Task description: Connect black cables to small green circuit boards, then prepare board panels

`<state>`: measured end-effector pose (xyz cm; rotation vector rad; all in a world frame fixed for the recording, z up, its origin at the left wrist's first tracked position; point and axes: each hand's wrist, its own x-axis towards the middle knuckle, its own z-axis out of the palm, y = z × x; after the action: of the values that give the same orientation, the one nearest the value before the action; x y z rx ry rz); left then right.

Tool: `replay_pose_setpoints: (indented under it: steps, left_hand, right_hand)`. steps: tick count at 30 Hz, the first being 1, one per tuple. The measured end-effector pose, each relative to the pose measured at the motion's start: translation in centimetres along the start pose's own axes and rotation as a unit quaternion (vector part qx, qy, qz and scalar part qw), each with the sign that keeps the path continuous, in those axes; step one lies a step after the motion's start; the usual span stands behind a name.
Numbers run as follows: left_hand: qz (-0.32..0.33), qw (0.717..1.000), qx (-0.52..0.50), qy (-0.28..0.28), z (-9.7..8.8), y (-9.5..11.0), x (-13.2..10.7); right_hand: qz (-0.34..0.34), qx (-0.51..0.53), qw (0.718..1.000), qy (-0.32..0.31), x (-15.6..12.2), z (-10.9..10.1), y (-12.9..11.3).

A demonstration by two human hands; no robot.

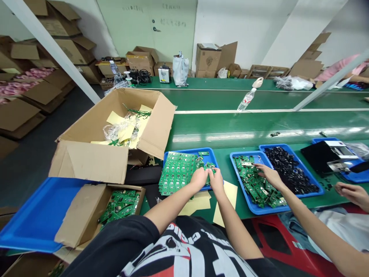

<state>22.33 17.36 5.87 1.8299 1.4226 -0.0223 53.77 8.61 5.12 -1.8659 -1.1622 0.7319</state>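
Over a blue tray, my left hand and my right hand meet fingertip to fingertip. Both are closed in a pinch on what looks like a small green circuit board, mostly covered by the fingers. Left of them, large uncut circuit board panels lie across the tray and overhang its near left edge. Just beyond my fingers sit small loose boards, and a single narrow board lies near the far rim. Yellow paper sheets stick out under my forearms.
A co-worker's hand reaches into a blue tray of loose boards at right. Beyond are a tray of black parts and a black machine. An open carton stands left, above a smaller box of boards. A bottle stands behind.
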Motion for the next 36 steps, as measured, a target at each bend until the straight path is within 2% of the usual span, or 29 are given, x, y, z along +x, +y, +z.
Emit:
replay_pose_setpoints:
  steps: [3, 5, 6, 7, 9, 10, 11, 12, 14, 15, 17, 20, 22, 24, 26, 29, 31, 34, 36]
  left_hand:
    - [-0.008, 1.000, -0.002, -0.011, 0.3, 0.1, -0.1]
    - [-0.007, 1.000, -0.004, -0.019, 0.3, 0.3, 0.0]
    - [-0.005, 1.000, -0.004, -0.022, 0.2, 0.4, 0.0]
    - [-0.002, 1.000, -0.005, -0.025, 0.1, 0.5, 0.0]
    - [0.006, 1.000, -0.003, -0.025, -0.4, 0.7, -0.1]
    - [0.011, 1.000, -0.001, -0.023, -0.8, 0.7, -0.2]
    - [0.016, 1.000, 0.001, -0.019, -1.4, 0.7, -0.4]
    - [0.022, 1.000, 0.002, -0.013, -2.1, 0.4, -0.8]
    - [0.029, 1.000, 0.003, 0.002, -4.1, -0.7, -1.8]
    - [0.026, 1.000, 0.003, 0.014, -5.3, -1.7, -2.5]
    - [-0.005, 0.999, 0.007, 0.043, -7.7, -4.5, -4.2]
    - [-0.082, 0.994, 0.004, 0.077, -10.1, -9.4, -6.9]
    - [-0.118, 0.991, -0.025, 0.065, -10.0, -12.1, -8.3]
    - [-0.126, 0.988, -0.082, 0.031, -8.8, -13.6, -9.2]
    - [-0.123, 0.980, -0.156, 0.009, -7.3, -14.0, -9.7]
    - [-0.101, 0.960, -0.260, 0.019, -6.2, -13.5, -10.1]
    - [-0.077, 0.949, -0.305, 0.030, -6.6, -12.8, -10.7]
    - [-0.038, 0.938, -0.341, 0.039, -8.1, -11.6, -11.7]
    - [0.016, 0.945, -0.316, 0.085, -9.3, -10.7, -12.5]
  right_hand:
    - [-0.019, -0.015, 0.999, 0.043, -0.5, -2.8, -0.1]
    - [-0.035, -0.029, 0.996, 0.072, -1.3, -4.5, -1.1]
    - [-0.048, -0.039, 0.995, 0.078, -1.8, -4.6, -2.0]
    - [-0.053, -0.047, 0.996, 0.060, -2.4, -4.1, -3.1]
    - [-0.047, -0.044, 0.998, -0.005, -3.6, -0.6, -5.6]
    - [-0.038, -0.047, 0.998, -0.027, -4.0, 2.1, -6.8]
    - [0.006, -0.055, 0.998, -0.043, -4.4, 5.1, -7.9]
    - [0.011, -0.060, 0.996, -0.060, -4.6, 8.2, -8.9]
    - [0.025, -0.065, 0.995, -0.076, -4.7, 13.7, -10.1]
    - [0.034, -0.070, 0.994, -0.078, -4.6, 15.8, -10.4]
    - [0.052, -0.080, 0.992, -0.077, -4.6, 18.6, -10.6]
    - [0.056, -0.069, 0.990, -0.112, -5.4, 20.7, -10.9]
    - [0.044, -0.044, 0.985, -0.164, -6.7, 22.0, -11.4]
    - [0.034, -0.017, 0.978, -0.207, -8.0, 23.2, -12.1]
    - [0.031, 0.009, 0.973, -0.227, -9.1, 24.2, -12.7]
    - [0.033, 0.065, 0.968, -0.239, -9.9, 24.6, -13.3]
    - [0.035, 0.111, 0.963, -0.242, -10.0, 24.2, -13.6]
    - [0.033, 0.165, 0.957, -0.237, -10.0, 22.9, -14.5]
    - [0.030, 0.210, 0.950, -0.228, -9.9, 21.7, -15.5]
